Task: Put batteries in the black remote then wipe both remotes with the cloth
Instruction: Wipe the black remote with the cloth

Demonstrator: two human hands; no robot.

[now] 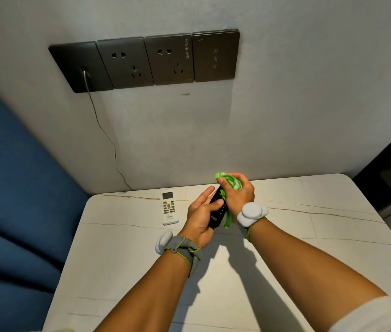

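Nearest: two bare forearms, each with a grey strap and a white pod at the wrist, reaching over a pale marble-look table (122, 271). Left hand (200, 218): cradles the black remote (218, 210) from below, thumb curled over its button face, fingers lying fairly straight along its far side; the remote is held above the table, button side up. Right hand (237, 192): fingers bunched round a green-and-white cloth (229, 182), pressing it against the upper end of the black remote; a strip of cloth hangs down beside the remote's lower end. White remote (169, 206): lies flat on the table, screen end toward the wall, just left of the left hand, touched by neither hand. No batteries are in view, and the black remote's back is hidden, so the battery step cannot be confirmed; judged done, since wiping is in hand. Judged progress: black remote being wiped; white remote yet to be wiped. Farther: a blue seat (17, 212) at left; on the grey wall, a row of dark sockets (141, 61) with a thin cable (108, 137) running down from the leftmost plate.
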